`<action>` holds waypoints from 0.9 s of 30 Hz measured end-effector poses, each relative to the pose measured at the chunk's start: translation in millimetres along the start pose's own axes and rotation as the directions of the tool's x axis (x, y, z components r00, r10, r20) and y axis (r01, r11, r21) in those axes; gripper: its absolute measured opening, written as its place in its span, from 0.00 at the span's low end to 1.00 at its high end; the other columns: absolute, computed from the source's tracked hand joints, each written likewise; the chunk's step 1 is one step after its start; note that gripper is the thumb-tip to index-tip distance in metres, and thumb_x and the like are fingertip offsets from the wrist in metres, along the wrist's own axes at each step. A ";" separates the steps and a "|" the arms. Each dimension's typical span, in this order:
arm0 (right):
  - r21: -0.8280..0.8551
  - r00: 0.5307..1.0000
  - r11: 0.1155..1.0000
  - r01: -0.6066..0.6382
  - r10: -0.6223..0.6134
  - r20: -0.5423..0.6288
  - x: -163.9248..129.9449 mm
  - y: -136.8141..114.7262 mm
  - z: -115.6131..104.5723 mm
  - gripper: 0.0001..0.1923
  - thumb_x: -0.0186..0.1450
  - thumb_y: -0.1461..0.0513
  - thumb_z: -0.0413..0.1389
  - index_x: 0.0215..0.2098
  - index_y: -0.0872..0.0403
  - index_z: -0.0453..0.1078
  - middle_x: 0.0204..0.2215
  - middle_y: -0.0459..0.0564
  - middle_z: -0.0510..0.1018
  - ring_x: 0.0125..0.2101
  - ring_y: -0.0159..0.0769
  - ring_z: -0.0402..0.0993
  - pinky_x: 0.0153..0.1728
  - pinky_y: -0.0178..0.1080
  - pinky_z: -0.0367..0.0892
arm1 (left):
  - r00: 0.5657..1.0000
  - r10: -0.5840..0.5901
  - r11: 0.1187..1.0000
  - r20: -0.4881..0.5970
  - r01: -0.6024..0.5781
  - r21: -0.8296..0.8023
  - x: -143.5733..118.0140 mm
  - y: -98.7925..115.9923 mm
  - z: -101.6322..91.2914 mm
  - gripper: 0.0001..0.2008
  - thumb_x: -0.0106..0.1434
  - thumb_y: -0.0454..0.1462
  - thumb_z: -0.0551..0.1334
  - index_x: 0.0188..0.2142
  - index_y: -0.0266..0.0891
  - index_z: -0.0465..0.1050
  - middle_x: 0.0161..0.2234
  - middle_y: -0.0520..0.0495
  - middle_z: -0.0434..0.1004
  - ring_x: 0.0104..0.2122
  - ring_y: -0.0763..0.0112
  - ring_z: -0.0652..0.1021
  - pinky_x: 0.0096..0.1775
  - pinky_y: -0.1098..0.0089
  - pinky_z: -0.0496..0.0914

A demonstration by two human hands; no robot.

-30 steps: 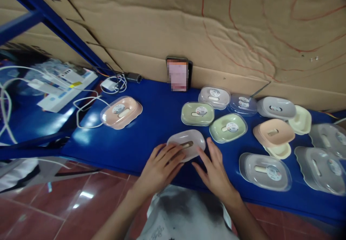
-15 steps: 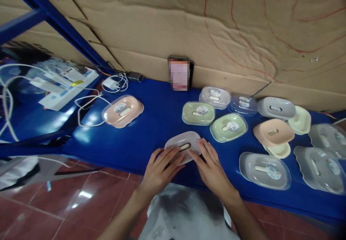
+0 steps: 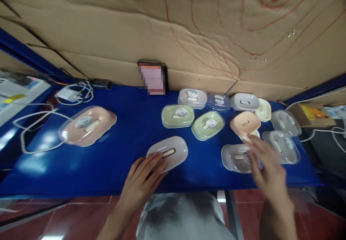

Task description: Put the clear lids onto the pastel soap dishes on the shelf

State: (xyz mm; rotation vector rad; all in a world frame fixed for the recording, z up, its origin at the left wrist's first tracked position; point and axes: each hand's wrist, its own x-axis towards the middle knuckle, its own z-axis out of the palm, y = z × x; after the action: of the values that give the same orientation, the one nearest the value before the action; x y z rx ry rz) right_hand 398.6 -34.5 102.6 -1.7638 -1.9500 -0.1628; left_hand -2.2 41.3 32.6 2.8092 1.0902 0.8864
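Observation:
A pale grey-lilac soap dish (image 3: 178,151) with a cream insert in its centre slot lies on the blue table in front of me. My left hand (image 3: 144,177) rests on its near left side, fingers stretched out. My right hand (image 3: 266,164), a little blurred, reaches over a grey soap dish with a clear lid (image 3: 234,157). Its fingertips come near a cream oval piece (image 3: 255,134) under a peach soap dish (image 3: 244,123); whether they touch it I cannot tell. A gap shows between thumb and index finger.
Green lidded dishes (image 3: 177,115) stand ahead, beside a clear lid (image 3: 218,102) and a grey dish (image 3: 244,101). More grey lidded dishes (image 3: 281,146) are at right. A peach lidded dish (image 3: 88,124) and white cables (image 3: 24,135) lie left. A phone (image 3: 152,78) leans against the cardboard.
My right hand has left the grey-lilac soap dish and moved right, over the lidded dishes. The left hand stays on the dish. The view has turned to the right.

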 end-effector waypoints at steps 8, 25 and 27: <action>-0.314 0.982 0.933 -0.177 0.190 0.012 -24.9 130.0 -33.8 0.18 0.78 0.53 0.55 0.56 0.53 0.80 0.53 0.64 0.86 0.53 0.52 0.85 0.57 0.49 0.76 | 0.997 -0.044 0.999 -0.067 0.045 0.012 -3.7 -5.3 6.5 0.19 0.70 0.32 0.72 0.59 0.42 0.76 0.50 0.41 0.85 0.50 0.54 0.85 0.52 0.56 0.75; -0.493 0.852 0.751 -0.439 0.523 0.037 29.9 218.9 -36.1 0.39 0.78 0.42 0.46 0.74 0.60 0.65 0.70 0.77 0.67 0.68 0.53 0.68 0.58 0.56 0.63 | 0.973 -0.222 0.965 0.071 0.229 -0.124 2.5 -11.8 16.1 0.15 0.70 0.35 0.69 0.55 0.44 0.75 0.73 0.31 0.59 0.70 0.27 0.68 0.58 0.31 0.74; -0.557 0.824 0.685 -0.469 0.566 0.003 35.1 248.7 -39.5 0.49 0.74 0.36 0.49 0.72 0.70 0.64 0.64 0.87 0.69 0.62 0.55 0.74 0.53 0.55 0.66 | 0.969 -0.235 0.963 0.078 0.243 -0.119 2.2 -13.9 16.8 0.15 0.71 0.36 0.69 0.56 0.45 0.75 0.73 0.31 0.58 0.69 0.28 0.69 0.57 0.32 0.75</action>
State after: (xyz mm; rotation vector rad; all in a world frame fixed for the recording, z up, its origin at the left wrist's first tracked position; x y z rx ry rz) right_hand 647.0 18.8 92.5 -2.7272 -1.4939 -0.3939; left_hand -1.0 56.5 16.8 2.5167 1.2796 0.8066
